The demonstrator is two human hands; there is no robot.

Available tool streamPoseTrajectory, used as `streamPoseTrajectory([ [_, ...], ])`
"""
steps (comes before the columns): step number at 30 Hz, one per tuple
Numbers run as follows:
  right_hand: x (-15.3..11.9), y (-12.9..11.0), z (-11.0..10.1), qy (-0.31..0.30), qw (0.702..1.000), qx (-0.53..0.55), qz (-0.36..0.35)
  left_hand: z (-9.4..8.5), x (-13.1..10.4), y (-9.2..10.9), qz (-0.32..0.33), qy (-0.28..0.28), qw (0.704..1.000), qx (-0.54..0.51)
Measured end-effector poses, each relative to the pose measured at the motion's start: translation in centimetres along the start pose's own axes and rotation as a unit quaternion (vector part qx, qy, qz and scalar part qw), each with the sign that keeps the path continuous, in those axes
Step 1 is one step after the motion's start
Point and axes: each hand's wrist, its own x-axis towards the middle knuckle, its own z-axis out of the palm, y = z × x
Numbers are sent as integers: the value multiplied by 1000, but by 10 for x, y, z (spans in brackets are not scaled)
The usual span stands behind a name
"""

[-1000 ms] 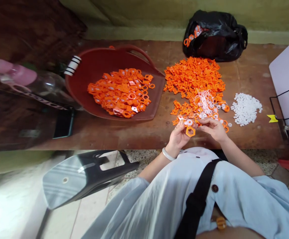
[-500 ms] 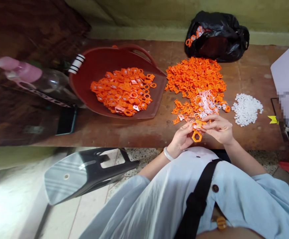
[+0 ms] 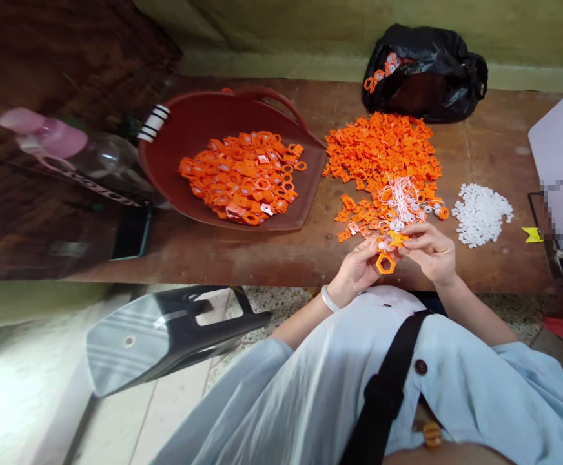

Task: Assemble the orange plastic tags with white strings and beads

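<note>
Close together over the table's front edge, both my hands have their fingers closed on small plastic parts. My left hand (image 3: 358, 266) pinches an orange part with a hexagonal ring (image 3: 379, 262) hanging below the fingertips, and a small white piece (image 3: 383, 245) shows at its top. Between thumb and fingers, my right hand (image 3: 432, 253) grips a flat orange piece (image 3: 397, 239) just above the ring. Whether the two orange parts touch is unclear. Right behind my fingers lie a bundle of white string (image 3: 402, 199) and loose orange pieces (image 3: 359, 216).
A dark red basket (image 3: 165, 187) to the left holds many orange parts. Behind my hands is a large orange heap (image 3: 383, 148), with a black plastic bag (image 3: 421, 71) beyond. White small pieces (image 3: 483, 214) are piled at right. A bottle (image 3: 112, 158) and phone (image 3: 131, 231) lie left.
The flat orange piece in my right hand has shifted slightly right and up from the ring part, and the white piece between shows more. My left hand stays nearly still.
</note>
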Motion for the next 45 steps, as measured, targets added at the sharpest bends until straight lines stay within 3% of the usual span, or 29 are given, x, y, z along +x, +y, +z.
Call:
streamPoseTrajectory([
  [6, -2, -10, 6, 0, 1000, 9, 24, 0, 1, -2, -11, 35, 999, 0],
  [10, 1, -12, 9, 3, 999, 41, 16, -1, 2, -3, -3, 15, 1000, -9],
  [23, 8, 6, 9, -8, 997, 12, 80, 16, 5, 1, -15, 28, 999, 5],
  [34, 10, 9, 7, -2, 998, -4, 67, 9, 9, -1, -49, 42, 998, -15],
  [45, 11, -7, 3, -3, 1000, 1, -8, 7, 9, -2, -18, -22, 1000, -12],
])
